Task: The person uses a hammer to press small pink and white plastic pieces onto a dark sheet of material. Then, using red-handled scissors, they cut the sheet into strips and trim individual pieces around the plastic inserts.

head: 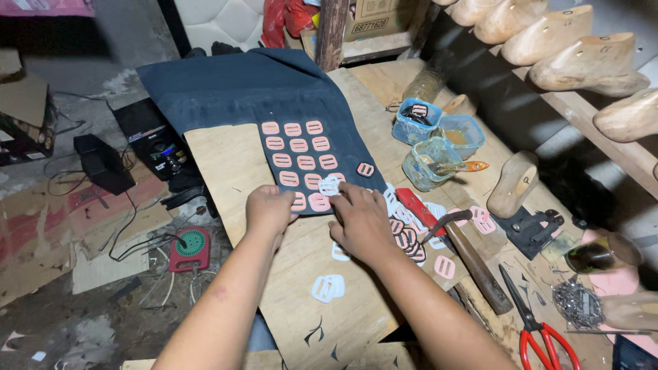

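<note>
A dark blue sheet of material (240, 85) lies over a wooden board (226, 161). Several pink buckle-shaped pieces (299, 145) sit on it in rows. My left hand (269, 209) presses on the sheet's near edge, beside a pink piece (299, 201). My right hand (361, 218) rests next to it, fingertips on a white buckle piece (330, 186) laid at the bottom of the rows. One pink piece (366, 169) lies apart at the sheet's right edge. More white pieces (327, 288) lie on the board near my forearms.
A pile of pink and white pieces (408, 236) lies right of my right hand, beside a hammer (466, 253) and a red utility knife (417, 205). Red scissors (538, 329), glue tubs (432, 163) and wooden shoe lasts (589, 65) are at the right. Cables and a red device (190, 248) litter the floor at left.
</note>
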A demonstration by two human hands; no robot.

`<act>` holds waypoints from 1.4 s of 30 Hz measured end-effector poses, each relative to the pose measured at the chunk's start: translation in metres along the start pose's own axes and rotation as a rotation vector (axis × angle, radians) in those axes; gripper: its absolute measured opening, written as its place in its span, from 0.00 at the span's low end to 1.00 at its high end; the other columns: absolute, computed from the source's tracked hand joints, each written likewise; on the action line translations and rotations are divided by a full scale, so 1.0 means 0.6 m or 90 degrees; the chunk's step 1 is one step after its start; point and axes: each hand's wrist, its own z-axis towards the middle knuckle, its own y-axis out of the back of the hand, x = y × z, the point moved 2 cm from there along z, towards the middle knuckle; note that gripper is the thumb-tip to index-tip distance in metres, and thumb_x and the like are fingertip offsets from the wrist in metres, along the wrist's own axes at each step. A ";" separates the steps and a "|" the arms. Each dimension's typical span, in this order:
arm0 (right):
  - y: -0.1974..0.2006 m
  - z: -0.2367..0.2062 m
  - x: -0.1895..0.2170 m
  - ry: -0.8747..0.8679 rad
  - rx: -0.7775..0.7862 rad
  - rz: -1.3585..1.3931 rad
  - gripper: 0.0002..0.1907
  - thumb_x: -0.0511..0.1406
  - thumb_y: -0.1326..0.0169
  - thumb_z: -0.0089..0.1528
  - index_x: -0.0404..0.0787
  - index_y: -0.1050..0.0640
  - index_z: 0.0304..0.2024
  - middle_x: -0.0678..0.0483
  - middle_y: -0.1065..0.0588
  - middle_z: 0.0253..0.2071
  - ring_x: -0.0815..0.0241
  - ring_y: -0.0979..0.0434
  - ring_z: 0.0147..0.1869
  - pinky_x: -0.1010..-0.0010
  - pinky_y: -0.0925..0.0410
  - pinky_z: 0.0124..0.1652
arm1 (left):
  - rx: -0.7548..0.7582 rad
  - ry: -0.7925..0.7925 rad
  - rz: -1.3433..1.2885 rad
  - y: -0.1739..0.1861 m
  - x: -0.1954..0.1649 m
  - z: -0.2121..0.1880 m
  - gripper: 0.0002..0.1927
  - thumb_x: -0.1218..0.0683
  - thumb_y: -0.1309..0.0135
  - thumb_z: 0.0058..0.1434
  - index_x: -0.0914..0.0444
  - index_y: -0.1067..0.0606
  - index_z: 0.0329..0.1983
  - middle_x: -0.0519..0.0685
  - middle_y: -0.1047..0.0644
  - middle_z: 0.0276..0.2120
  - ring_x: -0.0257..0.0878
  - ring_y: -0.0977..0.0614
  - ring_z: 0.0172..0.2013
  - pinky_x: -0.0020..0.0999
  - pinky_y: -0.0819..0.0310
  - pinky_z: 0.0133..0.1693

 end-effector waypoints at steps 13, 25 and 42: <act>-0.001 0.027 -0.028 0.124 0.079 0.031 0.06 0.34 0.40 0.56 0.42 0.20 0.36 0.52 0.24 0.38 0.49 0.25 0.46 0.58 0.36 0.49 | 0.145 0.055 -0.185 0.002 0.044 -0.020 0.11 0.63 0.54 0.62 0.69 0.27 0.46 0.55 0.19 0.43 0.42 0.16 0.41 0.39 0.19 0.46; -0.010 0.044 0.003 0.206 0.040 0.109 0.31 0.39 0.34 0.45 0.39 0.20 0.52 0.42 0.27 0.59 0.41 0.30 0.59 0.49 0.40 0.57 | 0.123 0.020 -0.178 -0.009 0.050 -0.027 0.14 0.63 0.57 0.62 0.72 0.32 0.50 0.58 0.21 0.46 0.45 0.16 0.43 0.41 0.17 0.49; -0.007 0.073 -0.139 -0.013 -0.078 -0.087 0.19 0.35 0.44 0.59 0.37 0.22 0.52 0.45 0.22 0.49 0.42 0.27 0.57 0.48 0.41 0.55 | 0.060 -0.179 -0.080 -0.027 0.062 -0.065 0.16 0.62 0.52 0.63 0.71 0.33 0.54 0.53 0.21 0.45 0.38 0.16 0.42 0.35 0.15 0.42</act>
